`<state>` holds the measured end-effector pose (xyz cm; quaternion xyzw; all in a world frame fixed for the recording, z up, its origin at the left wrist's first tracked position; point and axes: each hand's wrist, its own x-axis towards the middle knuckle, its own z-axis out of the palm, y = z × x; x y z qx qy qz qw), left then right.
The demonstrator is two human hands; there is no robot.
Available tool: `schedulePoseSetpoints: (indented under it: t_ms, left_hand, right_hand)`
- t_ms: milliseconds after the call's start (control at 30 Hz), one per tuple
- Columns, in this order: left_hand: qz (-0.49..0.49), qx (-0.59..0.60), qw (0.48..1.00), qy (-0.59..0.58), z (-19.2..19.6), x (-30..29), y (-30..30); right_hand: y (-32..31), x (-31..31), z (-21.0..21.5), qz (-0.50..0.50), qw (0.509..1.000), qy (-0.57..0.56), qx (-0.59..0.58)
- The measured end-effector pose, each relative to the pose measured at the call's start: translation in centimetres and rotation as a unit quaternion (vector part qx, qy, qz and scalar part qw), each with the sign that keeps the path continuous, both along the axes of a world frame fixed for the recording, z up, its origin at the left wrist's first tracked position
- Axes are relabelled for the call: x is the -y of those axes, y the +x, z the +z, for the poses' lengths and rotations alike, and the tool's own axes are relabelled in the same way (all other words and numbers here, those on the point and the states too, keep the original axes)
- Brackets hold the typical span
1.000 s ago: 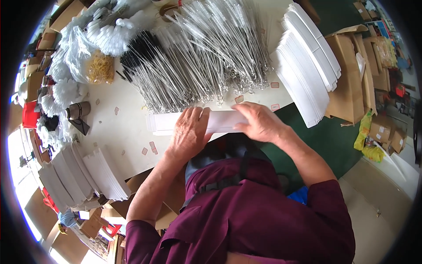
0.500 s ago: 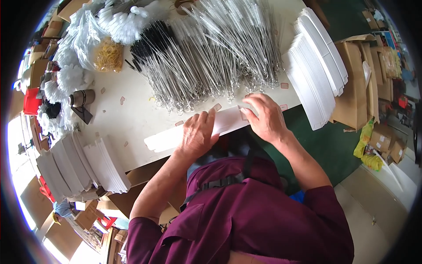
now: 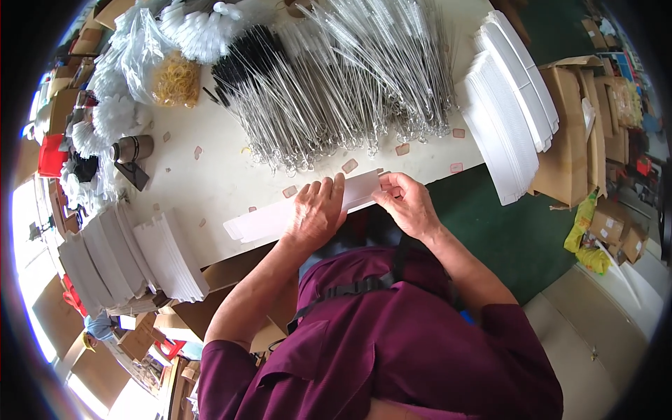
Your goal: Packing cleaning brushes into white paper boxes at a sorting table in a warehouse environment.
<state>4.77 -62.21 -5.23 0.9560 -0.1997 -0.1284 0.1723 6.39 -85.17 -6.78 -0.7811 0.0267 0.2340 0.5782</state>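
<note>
A long, narrow white carton [image 3: 262,220] lies slantwise along the front edge of the table, its left end lower than its right. Across its middle rests my left hand [image 3: 313,213], fingers together over the top and thumb along the near side. At the carton's right end, my right hand [image 3: 407,208] pinches the end flaps between thumb and fingers. Just beyond both hands is a wide pile of thin wire brushes [image 3: 343,98], loop ends toward me, some with black bristles and others whitish.
Stacked flat white cartons stand at the right [image 3: 500,126] and more at the left [image 3: 112,259]. Far left are clear plastic bags [image 3: 143,66], a bag of yellow rubber bands [image 3: 176,80] and a dark cylindrical container [image 3: 133,150]. A cardboard box [image 3: 567,133] is beyond the right stack.
My right hand has come down and left, from open fingers above the carton's end to a pinch on it. My left hand has stayed nearly in place on the carton.
</note>
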Motion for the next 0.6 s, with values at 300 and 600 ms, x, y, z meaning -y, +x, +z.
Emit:
schedulePoseSetpoints:
  t_ms: [300, 600]
  left_hand:
    - [-0.012, 0.025, 0.999, -0.028, -1.5, -0.7, -1.7]
    - [-0.009, 0.014, 0.996, -0.085, -2.1, -0.6, -2.5]
  right_hand:
    - [1.9, 0.9, 2.3, 0.068, 0.963, 0.129, -0.227]
    - [2.0, 1.5, 2.6, -0.032, 0.869, 0.225, -0.441]
